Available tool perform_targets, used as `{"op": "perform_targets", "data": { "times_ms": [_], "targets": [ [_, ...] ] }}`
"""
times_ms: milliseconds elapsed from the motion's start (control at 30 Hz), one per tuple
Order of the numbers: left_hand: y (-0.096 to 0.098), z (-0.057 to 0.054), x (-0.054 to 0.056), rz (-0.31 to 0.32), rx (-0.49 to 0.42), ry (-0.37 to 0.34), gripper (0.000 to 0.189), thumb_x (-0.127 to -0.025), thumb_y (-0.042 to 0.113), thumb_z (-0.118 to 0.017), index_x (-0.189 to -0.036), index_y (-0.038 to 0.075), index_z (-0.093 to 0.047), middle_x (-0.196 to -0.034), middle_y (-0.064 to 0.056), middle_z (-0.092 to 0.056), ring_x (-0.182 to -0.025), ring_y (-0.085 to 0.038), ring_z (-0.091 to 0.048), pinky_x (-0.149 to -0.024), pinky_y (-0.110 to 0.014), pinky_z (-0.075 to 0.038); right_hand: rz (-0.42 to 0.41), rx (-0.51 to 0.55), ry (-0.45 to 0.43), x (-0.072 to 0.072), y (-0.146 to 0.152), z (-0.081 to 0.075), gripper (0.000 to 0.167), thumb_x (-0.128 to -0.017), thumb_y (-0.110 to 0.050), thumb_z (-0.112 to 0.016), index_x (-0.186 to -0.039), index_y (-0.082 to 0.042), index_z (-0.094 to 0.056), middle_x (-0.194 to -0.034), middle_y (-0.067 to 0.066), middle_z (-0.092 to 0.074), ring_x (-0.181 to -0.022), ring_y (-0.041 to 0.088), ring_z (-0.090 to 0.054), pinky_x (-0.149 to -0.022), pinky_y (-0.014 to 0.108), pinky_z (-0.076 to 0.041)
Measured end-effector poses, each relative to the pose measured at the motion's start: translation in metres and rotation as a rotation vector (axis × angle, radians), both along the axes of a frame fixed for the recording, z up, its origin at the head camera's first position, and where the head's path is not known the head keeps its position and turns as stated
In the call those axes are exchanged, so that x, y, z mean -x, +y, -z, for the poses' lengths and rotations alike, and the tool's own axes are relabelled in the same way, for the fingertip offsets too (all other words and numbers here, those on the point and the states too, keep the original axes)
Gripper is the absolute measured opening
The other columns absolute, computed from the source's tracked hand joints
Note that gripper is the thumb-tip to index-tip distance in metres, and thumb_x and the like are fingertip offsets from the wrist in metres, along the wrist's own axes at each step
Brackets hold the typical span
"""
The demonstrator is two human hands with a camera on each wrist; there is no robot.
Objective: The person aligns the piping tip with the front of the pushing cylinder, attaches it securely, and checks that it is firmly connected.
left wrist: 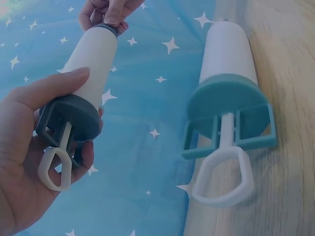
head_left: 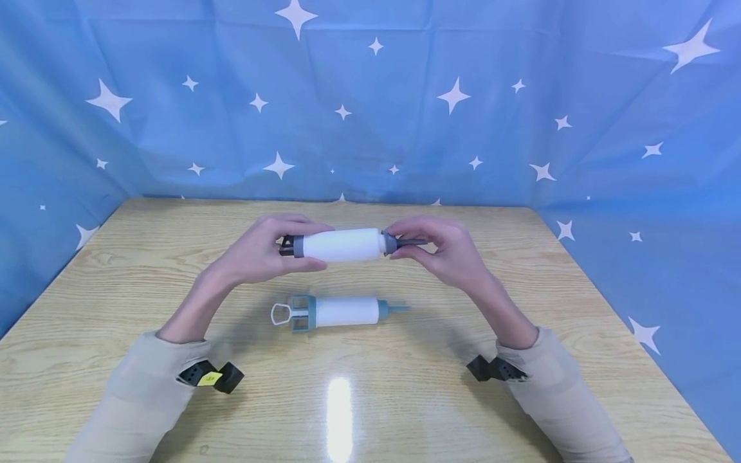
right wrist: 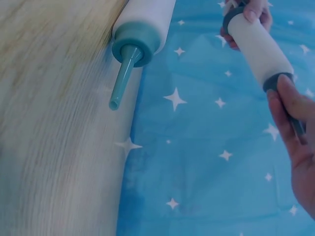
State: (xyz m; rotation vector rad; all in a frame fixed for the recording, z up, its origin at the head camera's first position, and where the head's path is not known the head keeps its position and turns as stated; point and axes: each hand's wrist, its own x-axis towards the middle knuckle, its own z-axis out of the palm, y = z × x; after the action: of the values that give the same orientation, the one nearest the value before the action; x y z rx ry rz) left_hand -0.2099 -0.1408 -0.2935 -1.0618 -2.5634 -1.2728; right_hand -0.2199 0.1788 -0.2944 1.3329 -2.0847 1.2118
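My left hand (head_left: 269, 249) grips the handle end of a large plastic syringe (head_left: 341, 245) with a white barrel and dark grey end pieces. In the left wrist view its white pull ring (left wrist: 55, 169) sticks out past my palm. At the other end, my right hand (head_left: 442, 247) pinches the dark grey nozzle cap (right wrist: 276, 81) between thumb and fingers, and the thin nozzle passes beside my palm. The syringe is held level above the table. Nearer to me, a second syringe (head_left: 347, 311) with teal end pieces lies on the table, its nozzle pointing right.
A wood-grain table (head_left: 428, 399) spreads beneath both hands. Blue cloth with white stars (head_left: 359, 96) hangs behind it and along the sides. Black wrist cameras (head_left: 211, 376) are strapped over the sleeves. A bright light reflection shows near the table's front.
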Motion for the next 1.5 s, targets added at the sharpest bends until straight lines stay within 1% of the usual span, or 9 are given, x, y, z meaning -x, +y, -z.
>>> {"op": "perform_targets", "data": {
  "times_ms": [267,367,467,667,767,1000,1267,1367,1500],
  "targets": [
    [0.0,-0.01,-0.009,0.016,-0.011,-0.011,0.049,-0.082,0.022,-0.086,-0.128,0.015,-0.072,-0.125,-0.004,-0.068,-0.104,-0.021,-0.064,-0.079,-0.041,-0.055,-0.005,-0.012,0.22,-0.004,-0.001,-0.007,0.039,-0.068,0.014,-0.085,-0.104,0.004,-0.074,-0.106,0.017,-0.074,-0.098,0.027,-0.073,-0.08,0.027,-0.059],
    [0.0,-0.012,-0.011,0.013,-0.018,-0.007,0.049,-0.081,0.021,-0.086,-0.127,0.015,-0.072,-0.124,-0.004,-0.068,-0.103,-0.022,-0.064,-0.078,-0.041,-0.055,-0.011,-0.013,0.241,-0.006,-0.002,-0.009,0.039,-0.069,0.013,-0.085,-0.105,0.005,-0.073,-0.106,0.017,-0.074,-0.096,0.026,-0.073,-0.08,0.027,-0.059],
    [0.001,-0.013,-0.013,0.007,-0.022,-0.004,0.049,-0.081,0.02,-0.086,-0.128,0.014,-0.072,-0.123,-0.005,-0.068,-0.102,-0.022,-0.064,-0.077,-0.04,-0.056,-0.004,-0.006,0.216,-0.006,-0.001,-0.009,0.036,-0.073,0.01,-0.084,-0.107,0.007,-0.072,-0.105,0.017,-0.074,-0.089,0.024,-0.074,-0.079,0.026,-0.059],
    [0.003,-0.013,-0.015,-0.006,-0.024,0.017,0.05,-0.081,0.019,-0.087,-0.128,0.012,-0.072,-0.123,-0.008,-0.068,-0.1,-0.024,-0.065,-0.076,-0.039,-0.057,0.019,0.0,0.128,-0.007,-0.001,-0.006,0.03,-0.093,-0.017,-0.074,-0.109,0.008,-0.071,-0.1,0.016,-0.075,-0.08,0.02,-0.074,-0.075,0.025,-0.059],
    [0.004,-0.013,-0.015,-0.007,-0.025,0.032,0.05,-0.081,0.018,-0.087,-0.128,0.011,-0.071,-0.122,-0.01,-0.068,-0.099,-0.024,-0.066,-0.076,-0.039,-0.057,0.02,-0.005,0.056,-0.008,-0.001,-0.005,0.021,-0.095,-0.009,-0.07,-0.108,0.007,-0.071,-0.093,0.013,-0.075,-0.072,0.016,-0.072,-0.069,0.026,-0.059],
    [0.006,-0.013,-0.015,-0.007,-0.011,0.065,0.052,-0.08,0.019,-0.088,-0.128,0.011,-0.071,-0.121,-0.009,-0.069,-0.098,-0.023,-0.067,-0.076,-0.039,-0.057,0.081,-0.003,-0.027,-0.01,-0.002,-0.004,0.011,-0.093,0.002,-0.069,-0.104,0.004,-0.072,-0.085,0.008,-0.074,-0.065,0.013,-0.07,-0.061,0.024,-0.057],
    [0.007,-0.014,-0.016,-0.051,0.0,0.052,0.052,-0.08,0.02,-0.088,-0.128,0.01,-0.071,-0.121,-0.009,-0.069,-0.096,-0.024,-0.066,-0.075,-0.039,-0.056,-0.021,0.053,-0.044,-0.009,-0.001,-0.008,0.036,-0.074,0.024,-0.075,-0.107,0.012,-0.065,-0.1,0.02,-0.072,-0.086,0.016,-0.072,-0.073,0.03,-0.06],
    [0.006,-0.015,-0.017,-0.059,0.013,0.048,0.052,-0.08,0.021,-0.088,-0.129,0.01,-0.071,-0.121,-0.01,-0.068,-0.095,-0.024,-0.066,-0.075,-0.039,-0.056,-0.038,0.019,-0.089,-0.01,0.002,-0.01,0.042,-0.072,0.024,-0.077,-0.11,0.013,-0.064,-0.107,0.021,-0.07,-0.093,0.018,-0.072,-0.078,0.03,-0.059],
    [0.006,-0.015,-0.017,-0.046,0.014,0.061,0.053,-0.08,0.02,-0.088,-0.129,0.01,-0.071,-0.122,-0.01,-0.069,-0.097,-0.024,-0.066,-0.076,-0.039,-0.055,0.007,-0.039,-0.117,-0.011,0.003,-0.012,0.036,-0.077,0.016,-0.078,-0.111,0.009,-0.066,-0.105,0.017,-0.072,-0.089,0.019,-0.073,-0.074,0.029,-0.06]
  ]
}}
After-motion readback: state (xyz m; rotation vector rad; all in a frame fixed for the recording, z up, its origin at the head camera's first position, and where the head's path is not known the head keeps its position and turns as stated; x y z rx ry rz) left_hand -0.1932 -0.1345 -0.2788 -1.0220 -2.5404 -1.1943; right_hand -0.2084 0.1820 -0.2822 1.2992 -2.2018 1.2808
